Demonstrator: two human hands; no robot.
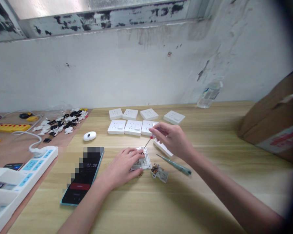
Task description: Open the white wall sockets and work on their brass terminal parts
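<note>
My left hand [123, 165] steadies an opened wall socket [146, 158] on the table, its thumb along the near edge and its fingers over the far part. The socket's inner side, with small metal parts, faces up and is partly covered by the fingers. In my right hand [171, 136] a thin screwdriver [148, 142] is pinched, tilted, its tip at the socket's inside near my left fingertips. Just right of the socket lies a loose grey-white insert with brass-coloured pieces [161, 174]. A second screwdriver with a translucent green handle [182, 168] rests beyond it.
Several finished-looking white wall sockets [132, 127] stand in rows at the back. At left are a phone [88, 175], a white oval device [90, 136], a power strip [26, 178] and a pile of black and white parts [63, 123]. A bottle [210, 95] and cardboard box [273, 120] stand right.
</note>
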